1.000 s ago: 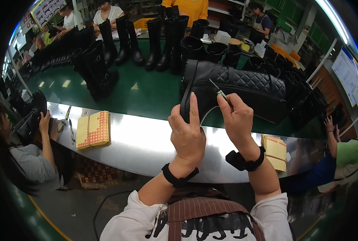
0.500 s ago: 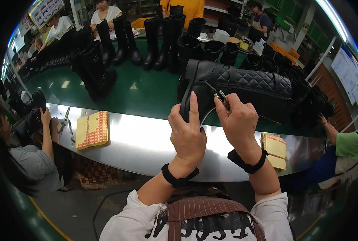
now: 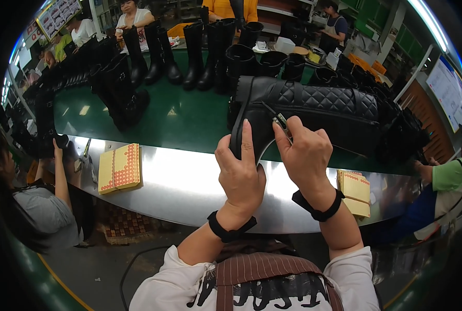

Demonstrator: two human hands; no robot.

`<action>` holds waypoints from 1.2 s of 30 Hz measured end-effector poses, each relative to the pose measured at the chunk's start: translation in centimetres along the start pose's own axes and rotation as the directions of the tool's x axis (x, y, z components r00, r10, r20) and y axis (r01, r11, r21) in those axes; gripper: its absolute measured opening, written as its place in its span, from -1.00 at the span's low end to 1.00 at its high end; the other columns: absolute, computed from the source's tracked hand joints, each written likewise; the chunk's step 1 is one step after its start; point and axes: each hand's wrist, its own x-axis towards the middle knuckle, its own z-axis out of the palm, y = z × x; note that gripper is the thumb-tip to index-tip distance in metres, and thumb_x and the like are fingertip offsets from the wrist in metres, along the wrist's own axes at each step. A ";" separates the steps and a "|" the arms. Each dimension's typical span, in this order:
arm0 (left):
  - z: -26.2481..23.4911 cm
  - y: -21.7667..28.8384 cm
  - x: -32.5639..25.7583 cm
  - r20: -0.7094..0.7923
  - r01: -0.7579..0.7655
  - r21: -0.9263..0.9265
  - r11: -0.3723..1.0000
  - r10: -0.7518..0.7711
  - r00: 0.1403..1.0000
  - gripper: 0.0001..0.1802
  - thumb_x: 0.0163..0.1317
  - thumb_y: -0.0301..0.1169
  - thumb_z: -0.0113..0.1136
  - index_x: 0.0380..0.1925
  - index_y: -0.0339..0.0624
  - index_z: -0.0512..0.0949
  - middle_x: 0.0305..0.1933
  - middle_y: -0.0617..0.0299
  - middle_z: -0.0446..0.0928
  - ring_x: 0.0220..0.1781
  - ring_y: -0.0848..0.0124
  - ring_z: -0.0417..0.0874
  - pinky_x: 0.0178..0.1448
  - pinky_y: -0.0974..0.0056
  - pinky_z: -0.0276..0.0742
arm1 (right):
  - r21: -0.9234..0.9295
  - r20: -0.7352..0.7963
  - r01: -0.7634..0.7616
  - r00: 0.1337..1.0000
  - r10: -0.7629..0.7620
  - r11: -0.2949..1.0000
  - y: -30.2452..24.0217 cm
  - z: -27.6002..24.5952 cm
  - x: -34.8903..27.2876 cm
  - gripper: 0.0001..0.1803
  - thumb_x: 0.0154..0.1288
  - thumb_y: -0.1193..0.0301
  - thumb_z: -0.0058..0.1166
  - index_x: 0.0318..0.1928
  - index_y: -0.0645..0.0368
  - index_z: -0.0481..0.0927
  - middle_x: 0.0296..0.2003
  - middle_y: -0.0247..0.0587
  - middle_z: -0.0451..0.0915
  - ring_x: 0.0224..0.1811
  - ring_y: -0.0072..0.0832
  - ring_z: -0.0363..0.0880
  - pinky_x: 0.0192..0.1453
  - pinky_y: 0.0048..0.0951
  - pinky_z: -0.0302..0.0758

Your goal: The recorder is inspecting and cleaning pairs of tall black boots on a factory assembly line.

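Observation:
A black boot (image 3: 319, 120) with a quilted shaft lies on its side on the table, sole end to the left. My left hand (image 3: 241, 168) grips its foot part, index finger stretched along the leather and the other fingers bent around the edge. In my right hand (image 3: 306, 150), small metal snips (image 3: 279, 121) are pinched between thumb and fingers. Their thin tip points up-left, at the boot's side near the ankle. The tool's rear is hidden in my palm.
Several black boots (image 3: 193, 57) stand on the green tabletop (image 3: 184, 116) behind. Banded yellow card stacks lie on the metal edge, one at left (image 3: 118, 168), another at right (image 3: 354, 193). Tools (image 3: 88, 155) lie farther left. Co-workers sit on both sides; others stand across the table.
Both my hands and the snips have shifted slightly left; my grip on the boot looks the same. The co-worker at left now has a boot upright instead of tilted.

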 end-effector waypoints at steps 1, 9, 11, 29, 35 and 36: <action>-0.1 0.0 0.0 0.007 0.004 0.003 1.000 -0.004 1.000 0.00 -0.29 -0.74 0.23 0.35 -0.06 0.29 0.07 -0.08 0.26 0.07 0.01 0.45 -0.04 0.12 0.61 | -0.007 0.005 -0.004 1.000 0.004 1.000 0.0 -0.3 0.1 -0.70 0.28 0.26 0.18 -0.53 0.07 0.43 -0.77 -0.40 0.44 -0.78 -0.42 0.35 -0.53 -0.42 0.15; -0.8 -0.5 0.4 0.148 0.115 -0.076 0.990 -0.103 0.984 -0.01 -0.25 -0.67 0.27 0.36 -0.09 0.27 0.08 -0.10 0.24 0.09 -0.01 0.43 0.08 0.09 0.49 | 0.447 0.011 -0.275 0.953 0.302 0.851 1.0 -5.1 -1.6 -0.73 0.36 0.33 0.15 -0.45 0.20 0.49 -0.71 -0.33 0.34 -0.62 -0.53 0.27 -0.53 -0.45 0.22; -0.9 -1.0 0.6 0.163 0.123 -0.093 0.988 -0.107 0.981 -0.01 -0.24 -0.67 0.27 0.37 -0.14 0.25 0.06 -0.11 0.23 0.08 0.00 0.43 0.04 0.12 0.53 | 0.352 0.041 -0.250 0.967 0.252 0.902 1.2 -6.0 -2.8 -0.76 0.33 0.33 0.17 -0.44 0.17 0.50 -0.72 -0.34 0.33 -0.63 -0.49 0.28 -0.52 -0.42 0.22; -2.1 -9.6 5.6 0.303 0.549 -0.222 0.806 -0.478 0.824 0.02 -0.34 -0.45 0.36 0.33 -0.21 0.29 0.01 0.04 0.23 0.03 0.16 0.43 0.17 0.19 0.46 | -0.563 0.190 -0.488 0.709 0.679 0.667 26.2 -4.0 -19.0 -0.70 0.41 0.19 -0.02 -0.21 0.19 0.49 -0.33 0.06 0.57 -0.23 0.02 0.57 -0.22 -0.05 0.46; -1.4 -16.6 12.0 0.095 0.559 -0.177 0.810 -0.551 0.829 0.07 -0.42 -0.46 0.43 0.32 -0.22 0.30 0.06 -0.07 0.31 0.07 0.09 0.47 0.20 0.16 0.45 | -0.619 0.326 -0.296 0.746 0.581 0.727 27.0 -2.4 -23.5 -0.66 0.31 0.41 0.04 0.07 0.22 0.48 0.08 0.05 0.45 0.18 -0.01 0.37 0.15 -0.08 0.37; -1.1 -18.4 13.6 0.045 0.574 -0.144 0.806 -0.574 0.818 0.06 -0.41 -0.47 0.43 0.31 -0.24 0.30 0.07 -0.08 0.32 0.07 0.11 0.48 0.17 0.18 0.47 | -0.662 0.239 -0.253 0.821 0.519 0.706 26.2 -2.4 -23.2 -0.59 0.26 0.46 0.08 0.14 0.21 0.45 0.10 0.01 0.43 0.20 -0.03 0.35 0.20 -0.08 0.34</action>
